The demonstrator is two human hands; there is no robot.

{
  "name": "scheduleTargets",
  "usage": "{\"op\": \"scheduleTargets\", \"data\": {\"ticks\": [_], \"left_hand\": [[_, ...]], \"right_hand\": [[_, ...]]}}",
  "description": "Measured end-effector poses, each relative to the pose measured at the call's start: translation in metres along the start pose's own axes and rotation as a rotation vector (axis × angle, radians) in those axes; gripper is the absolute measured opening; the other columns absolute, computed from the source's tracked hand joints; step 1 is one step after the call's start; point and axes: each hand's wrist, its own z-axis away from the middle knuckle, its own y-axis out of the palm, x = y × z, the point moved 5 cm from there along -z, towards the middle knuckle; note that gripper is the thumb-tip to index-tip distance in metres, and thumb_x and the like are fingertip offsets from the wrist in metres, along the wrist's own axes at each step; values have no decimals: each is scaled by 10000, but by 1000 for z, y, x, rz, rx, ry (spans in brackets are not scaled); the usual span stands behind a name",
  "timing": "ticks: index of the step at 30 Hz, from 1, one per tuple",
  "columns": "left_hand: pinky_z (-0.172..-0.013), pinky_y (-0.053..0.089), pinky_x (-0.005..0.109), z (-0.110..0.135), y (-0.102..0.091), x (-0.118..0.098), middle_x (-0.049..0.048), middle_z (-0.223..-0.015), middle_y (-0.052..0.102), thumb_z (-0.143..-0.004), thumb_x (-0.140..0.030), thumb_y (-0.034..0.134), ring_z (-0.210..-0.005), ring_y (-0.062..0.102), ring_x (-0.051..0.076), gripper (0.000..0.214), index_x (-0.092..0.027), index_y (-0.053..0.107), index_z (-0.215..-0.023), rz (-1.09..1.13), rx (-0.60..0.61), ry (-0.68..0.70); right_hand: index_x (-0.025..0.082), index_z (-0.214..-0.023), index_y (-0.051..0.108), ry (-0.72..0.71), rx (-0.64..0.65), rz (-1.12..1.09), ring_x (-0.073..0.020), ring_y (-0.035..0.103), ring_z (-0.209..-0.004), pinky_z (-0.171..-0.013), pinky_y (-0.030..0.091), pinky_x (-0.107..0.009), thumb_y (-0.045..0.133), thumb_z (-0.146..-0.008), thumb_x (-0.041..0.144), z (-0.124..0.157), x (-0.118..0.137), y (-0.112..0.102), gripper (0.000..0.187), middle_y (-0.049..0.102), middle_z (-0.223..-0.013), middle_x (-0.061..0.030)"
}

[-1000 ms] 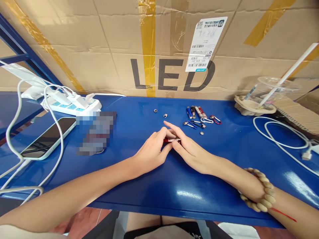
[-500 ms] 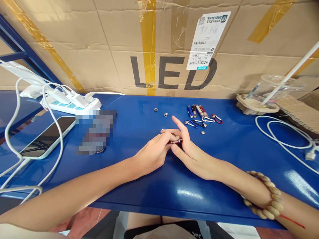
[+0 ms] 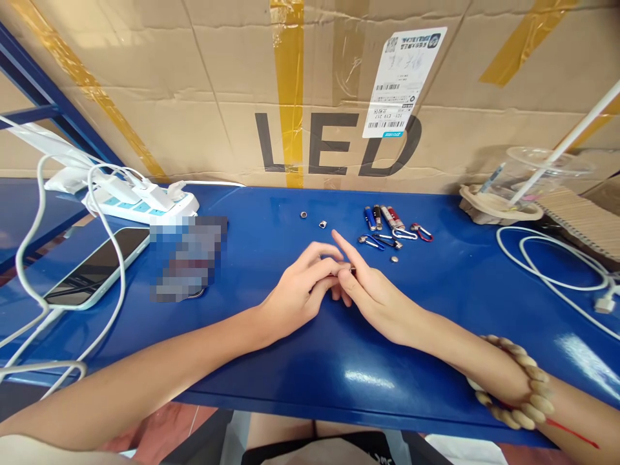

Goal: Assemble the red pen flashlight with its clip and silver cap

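My left hand and my right hand meet at the middle of the blue table. Both pinch a small red keychain flashlight, now almost hidden between the fingertips. My right index finger points away from me. Just beyond lie several more small flashlights in blue, black and red, with carabiner clips. Small loose metal parts and a button cell sit nearby.
A big cardboard box marked LED stands behind the table. At left lie a power strip with plugs and white cables, and a phone. At right are a plastic cup with a straw and a coiled white cable.
The red flashlight, visible between my fingers before, is now mostly covered. My left fingers have spread and shifted over it; my right hand stays pinched on it.
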Motion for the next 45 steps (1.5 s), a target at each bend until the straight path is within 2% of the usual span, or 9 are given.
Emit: {"op": "scheduleTargets", "data": {"ticks": [2, 8, 11, 19, 22, 28, 37, 42, 45], "left_hand": [[-799, 501, 246, -1, -3, -1, 63, -1006, 574, -873, -111, 453, -807, 602, 96, 165, -167, 580, -784, -9, -48, 6], [-763, 515, 206, -3, -6, 1, 29, -909, 601, -836, -119, 532, -859, 595, 103, 110, -176, 587, -912, 110, -97, -44], [-745, 523, 204, -4, -9, 5, 18, -910, 591, -811, -136, 578, -836, 601, 99, 157, -181, 574, -962, 164, -149, -94], [-707, 517, 233, -7, -13, 12, 57, -1043, 545, -770, -255, 643, -828, 577, 118, 336, -193, 540, -1083, 58, -156, -196], [-691, 506, 236, -7, -13, 10, 67, -1041, 553, -816, -279, 579, -801, 575, 117, 338, -187, 508, -1133, 90, -137, -216], [-626, 481, 199, -5, -8, 17, -5, -808, 651, -863, -262, 490, -658, 604, 90, 92, -183, 535, -874, 187, -56, -337], [-512, 422, 174, 0, 0, 20, -51, -614, 589, -851, -236, 467, -512, 525, 70, 102, -197, 417, -770, 162, 62, -349], [-564, 442, 176, -1, -1, 15, -36, -670, 605, -843, -192, 466, -576, 556, 73, 97, -195, 428, -754, 102, 54, -232], [-609, 448, 178, 0, 0, 13, -30, -699, 605, -854, -183, 453, -627, 565, 77, 111, -191, 450, -743, 50, 64, -188]], "right_hand": [[148, -1455, 132, 27, -10, -57, -139, 490, -641, -671, 440, -301, 260, -960, 409, 0, -1, 0, 574, 508, -705, 0], [128, -1247, 493, -35, -19, -347, -101, 365, -567, -546, 355, -237, 313, -953, 421, -5, -3, 3, 452, 380, -633, 28], [124, -1160, 552, -55, -33, -358, -100, 353, -576, -553, 345, -238, 351, -946, 397, -7, -3, 2, 401, 372, -636, 27], [148, -1339, 453, -46, -57, -231, -112, 394, -624, -616, 350, -261, 361, -941, 389, -9, -9, -9, 475, 406, -661, 18], [166, -1345, 450, -69, -61, -228, -116, 385, -638, -616, 340, -265, 374, -938, 396, -10, -12, -15, 474, 398, -670, 14], [172, -1335, 455, -76, -94, -287, -124, 379, -641, -601, 347, -270, 350, -940, 434, -10, -11, -21, 486, 391, -685, 4], [116, -1373, 367, 48, -52, -492, -112, 327, -547, -540, 344, -269, 253, -938, 517, -13, -12, -11, 602, 324, -612, 41], [114, -1046, 631, 69, 26, -459, -83, 281, -508, -509, 310, -247, 401, -892, 527, -12, -12, -6, 497, 274, -562, 60], [121, -792, 653, 79, 8, -347, -72, 267, -484, -469, 257, -238, 446, -851, 564, -11, -14, -8, 492, 295, -525, 59]]}}
